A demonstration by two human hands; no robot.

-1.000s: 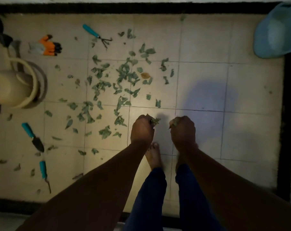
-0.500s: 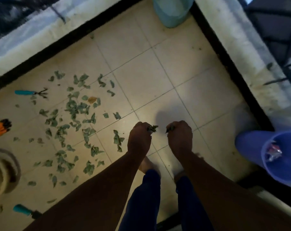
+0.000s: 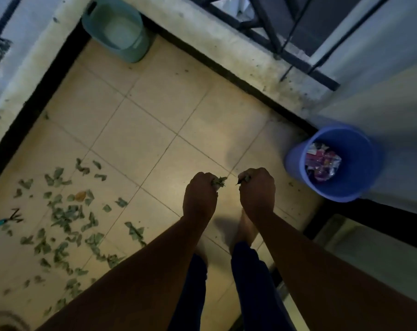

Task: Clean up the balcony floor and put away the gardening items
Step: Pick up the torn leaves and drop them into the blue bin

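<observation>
**Leaves in both fists beside the purple bin**

Purple bin [image 3: 331, 163] at 3 o'clock, upright on the tiled floor [image 3: 154, 130] in the corner by the wall, holding crumpled pink and silver wrappers [image 3: 322, 161]. Teal tub [image 3: 117, 29] at 11 o'clock, in the far corner against the parapet [image 3: 226, 44], with a pale inside; contents not readable. Rim of a cream pot [image 3: 4, 321] barely in view at 8 o'clock.

Left hand [image 3: 199, 195] at centre, grip closed tight on a clump of green leaves [image 3: 218, 182] sticking out past the thumb. Right hand [image 3: 257, 189] just beside it, grip closed on a smaller tuft of leaves [image 3: 244, 179]. Both fists held over bare tile, above the bare feet, near the bin but apart from it.

Against the frame half a second ago: bin now whole in view and nearer the right fist, wrappers visible inside; tub further left; scattered leaves [image 3: 64, 218] pushed out toward 9 o'clock; teal-handled hand rake [image 3: 6, 219] now at the left edge; same closed hold on both clumps.

Black border strip [image 3: 238, 82] along the floor under the parapet, railing bars above it. Open tile from centre up to 12 o'clock and across to the bin; loose leaves thick from 8 to 10 o'clock.
</observation>
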